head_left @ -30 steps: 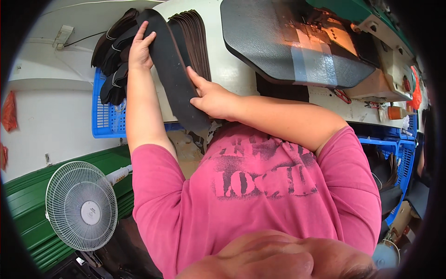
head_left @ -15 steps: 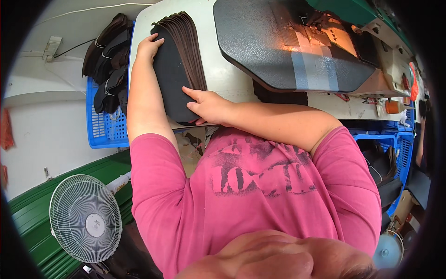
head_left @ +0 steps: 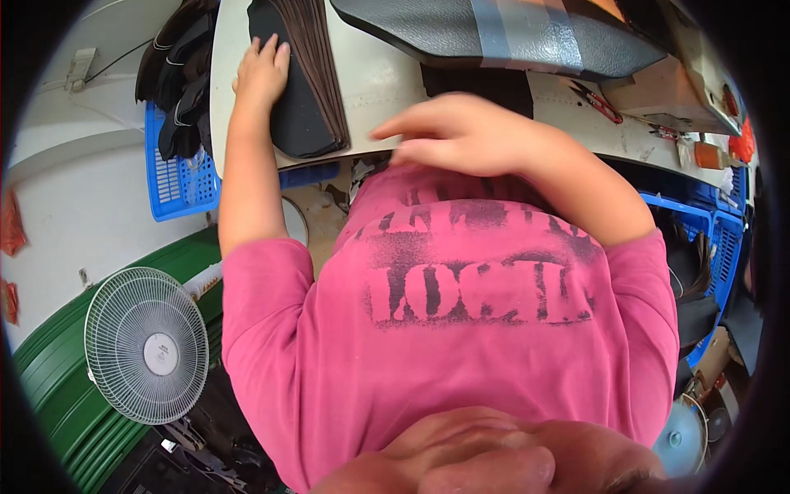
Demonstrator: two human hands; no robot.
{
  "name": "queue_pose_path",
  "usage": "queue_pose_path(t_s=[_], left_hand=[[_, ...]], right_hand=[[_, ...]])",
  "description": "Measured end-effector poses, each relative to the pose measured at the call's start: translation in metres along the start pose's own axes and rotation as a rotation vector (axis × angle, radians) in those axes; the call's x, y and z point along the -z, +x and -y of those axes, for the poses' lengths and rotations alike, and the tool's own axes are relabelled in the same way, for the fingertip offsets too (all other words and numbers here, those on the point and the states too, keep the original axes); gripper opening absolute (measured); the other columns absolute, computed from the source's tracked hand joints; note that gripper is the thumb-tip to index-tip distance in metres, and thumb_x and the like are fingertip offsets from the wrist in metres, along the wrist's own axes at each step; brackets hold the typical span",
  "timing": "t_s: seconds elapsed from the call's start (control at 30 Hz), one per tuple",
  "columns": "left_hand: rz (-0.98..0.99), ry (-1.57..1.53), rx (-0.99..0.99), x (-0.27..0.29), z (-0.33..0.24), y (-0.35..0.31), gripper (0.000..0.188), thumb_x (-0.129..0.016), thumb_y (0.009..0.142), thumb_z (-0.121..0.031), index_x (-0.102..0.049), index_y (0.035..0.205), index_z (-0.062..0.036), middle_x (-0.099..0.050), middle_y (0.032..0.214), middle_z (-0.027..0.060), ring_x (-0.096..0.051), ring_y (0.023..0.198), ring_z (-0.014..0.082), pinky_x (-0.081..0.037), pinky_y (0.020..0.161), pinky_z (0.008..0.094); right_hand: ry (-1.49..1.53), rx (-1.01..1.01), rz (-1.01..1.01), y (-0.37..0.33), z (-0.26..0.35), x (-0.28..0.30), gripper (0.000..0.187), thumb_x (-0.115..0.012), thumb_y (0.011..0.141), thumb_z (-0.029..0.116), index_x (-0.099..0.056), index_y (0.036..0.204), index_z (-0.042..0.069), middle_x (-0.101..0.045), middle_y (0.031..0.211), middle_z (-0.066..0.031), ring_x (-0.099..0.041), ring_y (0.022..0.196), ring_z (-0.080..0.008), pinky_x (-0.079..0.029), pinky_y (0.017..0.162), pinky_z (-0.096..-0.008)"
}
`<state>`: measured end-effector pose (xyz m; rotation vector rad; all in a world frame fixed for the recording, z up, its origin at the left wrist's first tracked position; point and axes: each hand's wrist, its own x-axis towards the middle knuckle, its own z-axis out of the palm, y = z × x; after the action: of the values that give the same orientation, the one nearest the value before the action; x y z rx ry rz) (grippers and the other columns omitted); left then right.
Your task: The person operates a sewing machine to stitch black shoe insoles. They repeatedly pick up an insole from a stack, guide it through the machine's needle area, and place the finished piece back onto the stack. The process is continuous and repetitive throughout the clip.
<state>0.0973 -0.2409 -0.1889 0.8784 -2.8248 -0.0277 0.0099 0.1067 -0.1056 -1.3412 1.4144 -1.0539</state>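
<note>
White worktable holds stacked dark sheets; blue crate, fan beside.

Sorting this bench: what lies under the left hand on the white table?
The left hand rests flat on a stack of dark, thin curved pieces on the white table. The stack's brown layered edges show; what lies beneath it is hidden.

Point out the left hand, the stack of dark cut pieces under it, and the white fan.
left hand (head_left: 262, 72), head view, on the back of the hand.
stack of dark cut pieces (head_left: 309, 123), head view, on the top black piece near its rounded end.
white fan (head_left: 148, 356), head view, on the grille beside the hub.
</note>
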Motion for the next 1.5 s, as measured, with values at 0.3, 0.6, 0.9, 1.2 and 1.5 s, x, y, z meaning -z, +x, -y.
queue_pose_path(t_s=[0.3, 0.6, 0.9, 1.2, 1.5], left_hand=[[-0.33, -0.236, -0.158, 0.026, -0.068, -0.14, 0.036, -0.047, 0.095, -0.028, -0.059, 0.123, -0.0071, -0.048, 0.138, 0.0172, -0.038, 0.132, 0.0372, -0.019, 0.109, 0.0577], [-0.04, -0.474, -0.907, 0.056, -0.214, -0.121, 0.028, -0.074, 0.074, -0.016, -0.069, 0.1, -0.0044, -0.067, 0.106, 0.0098, -0.063, 0.099, 0.0287, -0.051, 0.085, 0.0376], [0.362, -0.338, -0.972, 0.077, -0.224, -0.085, 0.031, -0.072, 0.077, -0.028, -0.07, 0.1, -0.0073, -0.069, 0.103, 0.0083, -0.064, 0.096, 0.0267, -0.051, 0.081, 0.0354], [0.241, -0.395, -0.885, 0.073, -0.226, -0.1, 0.029, -0.072, 0.077, -0.025, -0.069, 0.101, -0.0079, -0.067, 0.101, 0.0101, -0.063, 0.088, 0.0295, -0.052, 0.077, 0.0355], [0.23, -0.382, -0.819, 0.073, -0.231, -0.099, 0.028, -0.071, 0.078, -0.023, -0.069, 0.101, -0.0075, -0.067, 0.098, 0.0116, -0.063, 0.086, 0.031, -0.051, 0.076, 0.036]], right_hand=[[-0.885, 0.213, -0.598, -0.102, -0.072, 0.023, 0.03, -0.072, 0.073, 0.011, -0.067, 0.101, 0.003, -0.063, 0.116, -0.0098, -0.057, 0.112, -0.0303, -0.047, 0.093, -0.0393], [-0.808, 0.152, -0.481, -0.094, -0.065, 0.047, 0.029, -0.074, 0.071, 0.015, -0.069, 0.097, 0.003, -0.066, 0.105, -0.0088, -0.061, 0.098, -0.0293, -0.05, 0.085, -0.0386], [-0.898, 0.099, -0.315, -0.089, -0.057, 0.06, 0.02, -0.069, 0.075, 0.016, -0.069, 0.091, 0.004, -0.065, 0.094, -0.0084, -0.063, 0.091, -0.0299, -0.051, 0.078, -0.0407], [-1.152, 0.162, -0.331, -0.084, -0.047, 0.044, 0.005, -0.062, 0.068, 0.009, -0.065, 0.07, 0.005, -0.058, 0.085, -0.0049, -0.059, 0.083, -0.0252, -0.052, 0.072, -0.0372], [-1.053, 0.02, -0.416, -0.07, -0.053, 0.05, 0.017, -0.061, 0.075, 0.019, -0.068, 0.082, 0.005, -0.064, 0.085, -0.0117, -0.063, 0.085, -0.0311, -0.052, 0.073, -0.0414]])
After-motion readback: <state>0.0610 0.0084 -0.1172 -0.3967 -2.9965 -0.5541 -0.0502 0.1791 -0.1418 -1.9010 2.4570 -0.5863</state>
